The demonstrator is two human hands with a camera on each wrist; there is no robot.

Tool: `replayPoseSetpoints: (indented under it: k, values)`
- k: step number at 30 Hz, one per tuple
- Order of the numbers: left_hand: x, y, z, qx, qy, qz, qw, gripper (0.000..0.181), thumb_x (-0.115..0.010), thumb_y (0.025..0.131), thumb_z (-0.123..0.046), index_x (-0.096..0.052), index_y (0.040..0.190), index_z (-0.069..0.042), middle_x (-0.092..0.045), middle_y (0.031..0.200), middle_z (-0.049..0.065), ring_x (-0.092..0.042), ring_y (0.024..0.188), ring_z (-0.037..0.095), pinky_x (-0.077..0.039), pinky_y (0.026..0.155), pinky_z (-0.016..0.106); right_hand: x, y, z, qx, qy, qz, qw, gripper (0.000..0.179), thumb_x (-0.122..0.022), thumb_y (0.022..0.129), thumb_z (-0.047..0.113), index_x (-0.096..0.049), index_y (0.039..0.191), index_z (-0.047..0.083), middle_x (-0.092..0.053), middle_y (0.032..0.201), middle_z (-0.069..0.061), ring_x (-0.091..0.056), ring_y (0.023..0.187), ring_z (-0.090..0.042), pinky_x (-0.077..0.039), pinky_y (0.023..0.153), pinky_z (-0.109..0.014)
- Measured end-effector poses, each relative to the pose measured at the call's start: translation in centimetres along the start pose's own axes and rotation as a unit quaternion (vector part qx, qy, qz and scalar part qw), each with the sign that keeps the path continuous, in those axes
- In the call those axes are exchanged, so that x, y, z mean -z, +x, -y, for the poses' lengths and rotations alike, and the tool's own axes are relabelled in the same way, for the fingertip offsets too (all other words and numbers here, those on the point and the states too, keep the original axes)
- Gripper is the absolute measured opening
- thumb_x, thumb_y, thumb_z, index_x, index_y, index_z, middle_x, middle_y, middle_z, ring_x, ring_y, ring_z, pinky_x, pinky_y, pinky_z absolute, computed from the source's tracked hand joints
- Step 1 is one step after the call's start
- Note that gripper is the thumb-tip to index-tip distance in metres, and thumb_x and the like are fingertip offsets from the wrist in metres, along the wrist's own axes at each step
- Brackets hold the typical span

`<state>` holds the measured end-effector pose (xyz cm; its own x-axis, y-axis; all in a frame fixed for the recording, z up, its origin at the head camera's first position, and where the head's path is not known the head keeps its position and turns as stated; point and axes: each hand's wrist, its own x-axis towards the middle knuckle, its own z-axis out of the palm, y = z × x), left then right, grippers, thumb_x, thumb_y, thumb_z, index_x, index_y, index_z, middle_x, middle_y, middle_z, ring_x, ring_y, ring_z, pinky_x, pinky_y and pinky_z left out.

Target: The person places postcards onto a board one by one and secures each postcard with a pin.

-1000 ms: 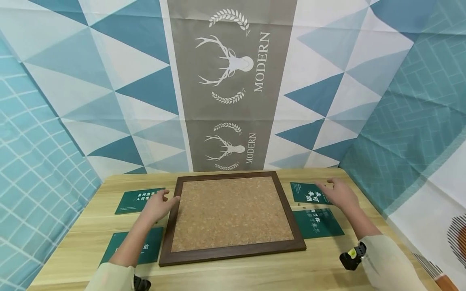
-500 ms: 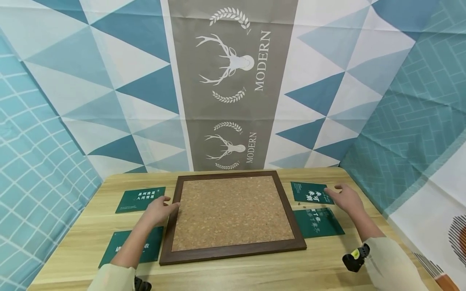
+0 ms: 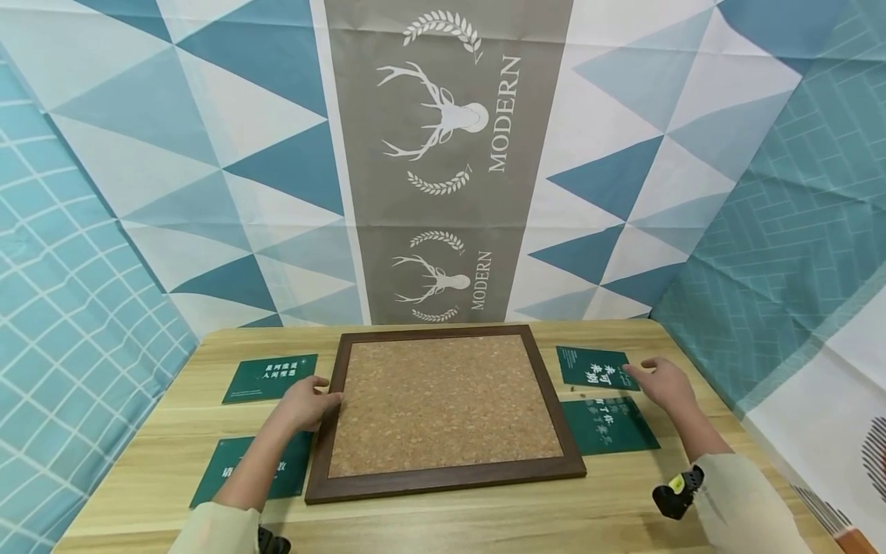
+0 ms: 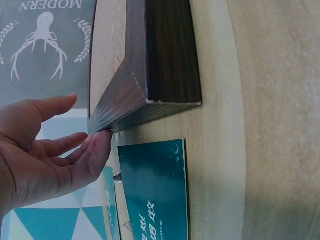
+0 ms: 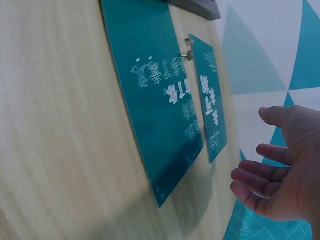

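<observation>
Fingers (image 4: 102, 145) of the left hand (image 3: 302, 404) curve loosely, their tips at the outer left edge of the framed corkboard (image 3: 446, 404) and seeming to touch it, while the thumb stands apart. Those of the right hand (image 3: 666, 382) are spread and relaxed, holding nothing, well off to the right of the corkboard, near the outer end of the upper right card (image 3: 591, 371). Speckled tan within dark brown wood, the corkboard lies flat mid-counter (image 3: 484, 519), on a pale wood-grain top with rounded far corners. Left of the corkboard lie two green cards with white lettering, the upper left card (image 3: 259, 382) and the lower left card (image 3: 220, 465), the latter partly hidden by the forearm; to its right, below the upper right card, the lower right card (image 3: 619, 431) reaches the frame. Small metal pieces (image 5: 188, 54) sit between those two right-hand cards. Beyond the corkboard rises a backdrop cloth (image 3: 277, 123) of blue and white triangles, its taupe panel (image 3: 415, 201) printed with white deer heads, leafy sprigs and a sideways MODERN. Light blue grid cloth (image 3: 62, 238) flanks the corkboard on the left, teal herringbone cloth (image 3: 817, 215) on the right. Cream sleeves (image 3: 744, 504) reach in from the near side, black devices (image 3: 674, 496) at the wrists.
</observation>
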<state>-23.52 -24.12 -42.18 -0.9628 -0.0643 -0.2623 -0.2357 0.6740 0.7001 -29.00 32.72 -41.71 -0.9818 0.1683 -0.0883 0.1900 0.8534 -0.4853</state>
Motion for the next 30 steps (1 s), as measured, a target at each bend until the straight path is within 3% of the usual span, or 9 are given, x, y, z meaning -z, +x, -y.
replayPoseSetpoints:
  k: [7,13,18,30]
  values:
    - [-0.3,0.1,0.2,0.004,0.013,0.002,0.9999,0.064,-0.063,0.088,-0.02,-0.034,0.136,0.011,-0.045,0.127,0.037,-0.058,0.101,0.04,-0.056,0.066,0.038,-0.6,0.1,-0.7,-0.014,0.002,0.014,0.9998,0.072,-0.043,0.095,0.047,-0.039,0.13,-0.016,-0.038,0.129,-0.04,-0.043,0.113,-0.053,-0.042,0.089,-0.057]
    - [-0.4,0.3,0.3,0.004,0.023,0.001,0.9997,0.071,-0.069,0.083,-0.018,-0.033,0.137,0.012,-0.046,0.125,0.036,-0.061,0.093,0.035,-0.055,0.064,0.036,-1.2,0.4,-1.0,-0.049,0.012,0.023,0.9985,0.07,-0.045,0.095,0.043,-0.038,0.129,-0.018,-0.037,0.131,-0.039,-0.039,0.117,-0.052,-0.038,0.096,-0.057]
    - [-0.3,0.4,0.3,0.008,0.022,0.005,0.9997,0.072,-0.07,0.082,-0.016,-0.032,0.137,0.012,-0.046,0.124,0.036,-0.062,0.09,0.032,-0.055,0.065,0.037,-1.5,0.5,-1.3,-0.071,0.028,0.031,0.9966,0.073,-0.046,0.093,0.046,-0.039,0.128,-0.019,-0.039,0.128,-0.039,-0.042,0.114,-0.05,-0.04,0.095,-0.056]
    - [-0.5,0.6,0.5,0.016,0.017,0.006,0.9997,0.07,-0.07,0.082,-0.013,-0.033,0.137,0.011,-0.05,0.121,0.034,-0.063,0.086,0.028,-0.055,0.064,0.038,-2.2,0.7,-1.2,-0.079,0.027,0.021,0.9963,0.069,-0.048,0.093,0.041,-0.042,0.125,-0.019,-0.043,0.124,-0.039,-0.048,0.106,-0.047,-0.043,0.091,-0.054]
